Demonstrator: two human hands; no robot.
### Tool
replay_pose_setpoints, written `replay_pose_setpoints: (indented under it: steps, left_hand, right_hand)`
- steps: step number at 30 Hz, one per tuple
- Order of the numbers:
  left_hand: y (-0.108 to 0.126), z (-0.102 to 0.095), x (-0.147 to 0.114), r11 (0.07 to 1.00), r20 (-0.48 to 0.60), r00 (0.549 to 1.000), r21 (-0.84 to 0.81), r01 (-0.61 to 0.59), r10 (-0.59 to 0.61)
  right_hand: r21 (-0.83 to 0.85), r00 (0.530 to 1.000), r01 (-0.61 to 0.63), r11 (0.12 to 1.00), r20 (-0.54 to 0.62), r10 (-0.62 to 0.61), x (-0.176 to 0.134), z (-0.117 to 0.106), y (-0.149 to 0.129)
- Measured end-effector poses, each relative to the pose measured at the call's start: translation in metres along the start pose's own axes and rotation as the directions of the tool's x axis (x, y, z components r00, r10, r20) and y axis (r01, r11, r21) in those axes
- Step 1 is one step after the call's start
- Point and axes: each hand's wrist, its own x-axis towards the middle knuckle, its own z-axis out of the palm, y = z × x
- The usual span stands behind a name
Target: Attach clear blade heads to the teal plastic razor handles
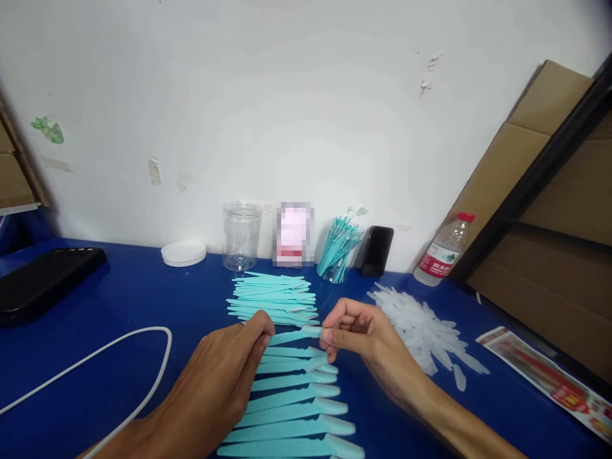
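Hands [222, 363] at razor [288, 335] ends, tabletop [138, 293] room between cable [152, 329] and lid [183, 256]

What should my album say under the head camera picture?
Left hand and right hand hold one turquoise tool near similar ones.

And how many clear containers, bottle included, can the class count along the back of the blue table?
3: an open jar at the left, a packed cup in the middle and a red-capped bottle at the right. None appears hidden.
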Motion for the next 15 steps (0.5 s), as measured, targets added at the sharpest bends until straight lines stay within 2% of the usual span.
replay_pose_setpoints:
  steps: [4, 8, 12, 15]
  left_hand:
    - [-0.001, -0.001, 0.002, 1.000, -0.014, 1.000, -0.001, -0.023, 0.023]
    - [-0.001, -0.005, 0.005, 0.995, -0.028, 0.995, -0.014, -0.095, 0.095]
    - [0.003, -0.007, 0.004, 0.989, -0.029, 0.990, -0.034, -0.141, 0.140]
    - [0.004, -0.007, 0.002, 0.985, -0.079, 0.984, -0.054, -0.162, 0.158]
  right_hand:
    - [-0.066, 1.000, -0.020, 0.998, 0.023, 0.021, 0.000, -0.002, -0.005]
    - [-0.174, 0.993, -0.030, 0.984, 0.110, 0.050, -0.002, -0.006, -0.012]
    - [-0.194, 0.968, -0.089, 0.977, 0.214, 0.130, -0.003, -0.012, -0.016]
    - [-0.237, 0.957, -0.089, 0.967, 0.249, 0.149, -0.002, -0.015, -0.017]
